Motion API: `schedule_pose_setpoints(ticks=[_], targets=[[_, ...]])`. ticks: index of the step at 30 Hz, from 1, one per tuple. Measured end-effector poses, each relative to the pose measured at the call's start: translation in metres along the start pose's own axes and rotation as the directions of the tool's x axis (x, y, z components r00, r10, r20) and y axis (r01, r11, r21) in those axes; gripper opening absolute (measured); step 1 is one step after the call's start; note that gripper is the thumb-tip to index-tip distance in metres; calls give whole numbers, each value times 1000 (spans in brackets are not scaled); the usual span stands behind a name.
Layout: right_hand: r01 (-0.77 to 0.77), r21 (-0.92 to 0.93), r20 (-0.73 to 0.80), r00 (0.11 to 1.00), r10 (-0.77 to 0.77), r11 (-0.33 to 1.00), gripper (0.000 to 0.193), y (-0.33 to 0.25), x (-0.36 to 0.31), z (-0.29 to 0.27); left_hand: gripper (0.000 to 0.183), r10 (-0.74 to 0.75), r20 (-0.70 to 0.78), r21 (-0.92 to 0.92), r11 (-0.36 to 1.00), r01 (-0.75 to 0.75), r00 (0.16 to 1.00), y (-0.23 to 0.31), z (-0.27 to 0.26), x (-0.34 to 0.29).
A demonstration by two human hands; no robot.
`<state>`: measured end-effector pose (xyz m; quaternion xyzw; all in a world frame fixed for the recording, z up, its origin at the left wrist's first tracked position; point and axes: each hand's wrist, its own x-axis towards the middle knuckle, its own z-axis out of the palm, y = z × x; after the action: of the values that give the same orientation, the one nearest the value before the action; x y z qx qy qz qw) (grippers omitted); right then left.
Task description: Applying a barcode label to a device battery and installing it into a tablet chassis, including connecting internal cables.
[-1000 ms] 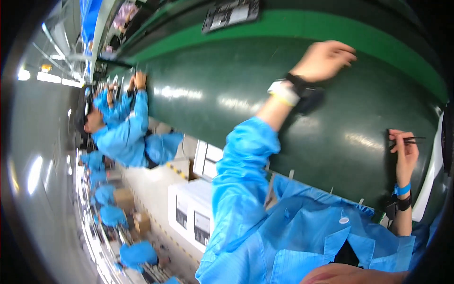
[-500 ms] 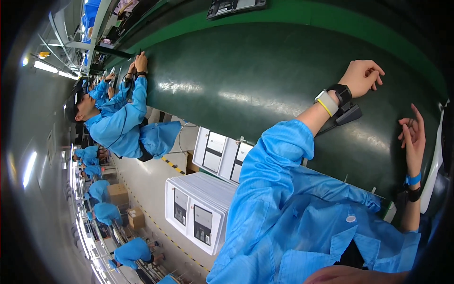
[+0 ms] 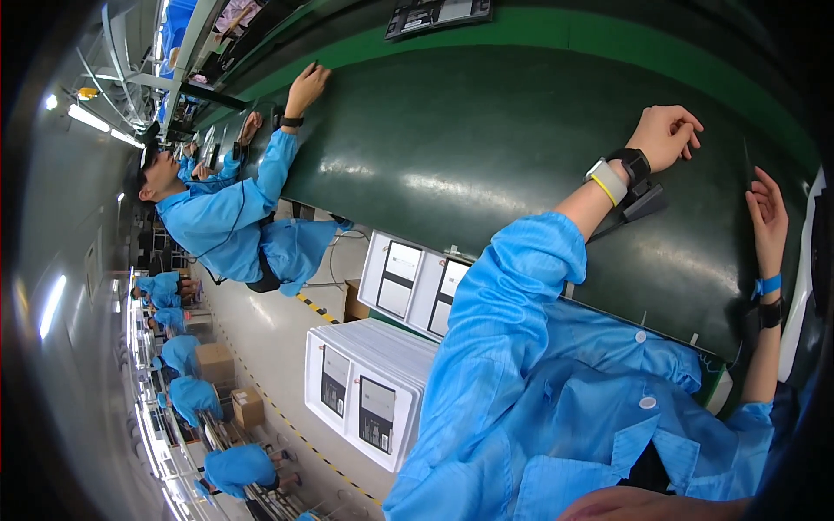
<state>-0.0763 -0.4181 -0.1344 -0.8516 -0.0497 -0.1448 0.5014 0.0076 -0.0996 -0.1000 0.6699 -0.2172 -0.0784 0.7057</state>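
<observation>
My left hand (image 3: 665,137) is over the right part of the dark green work surface (image 3: 486,130). Its fingers are loosely bent and slightly apart, and I see nothing in them. A pale band with a yellow edge (image 3: 606,181) and a black strap (image 3: 632,165) circle this wrist. Close below it is a small black box (image 3: 643,203) with a cord. Farther right, my right hand (image 3: 768,213) is raised with fingers apart, beside a thin faint line too fine to make out. Its wrist wears a blue band (image 3: 768,285) and a black one (image 3: 771,314).
Stacked white trays (image 3: 373,334) with flat black-and-white pieces stand left of my body. Another white tray (image 3: 419,252) sits against the bench edge. A dark device (image 3: 439,16) lies at the far edge. To the left, a co-worker in blue (image 3: 230,204) reaches over the bench.
My right hand has moved slightly up, its index finger less stretched out. My left hand has barely shifted. The co-worker's nearer hand has moved right along the far edge.
</observation>
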Motion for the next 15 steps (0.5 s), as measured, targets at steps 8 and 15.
schedule_pose_setpoints(ticks=[8, 15], targets=[[114, -115, 91, 990, -104, 987, 24, -3, 1, 3, 23, -71, -12, 154, 985, 72, 997, 53, -35, -73], [60, -70, 188, 981, -46, 996, 14, -56, -24, 16, 27, -212, -239, 500, 810, 307, 948, 200, -187, -223]])
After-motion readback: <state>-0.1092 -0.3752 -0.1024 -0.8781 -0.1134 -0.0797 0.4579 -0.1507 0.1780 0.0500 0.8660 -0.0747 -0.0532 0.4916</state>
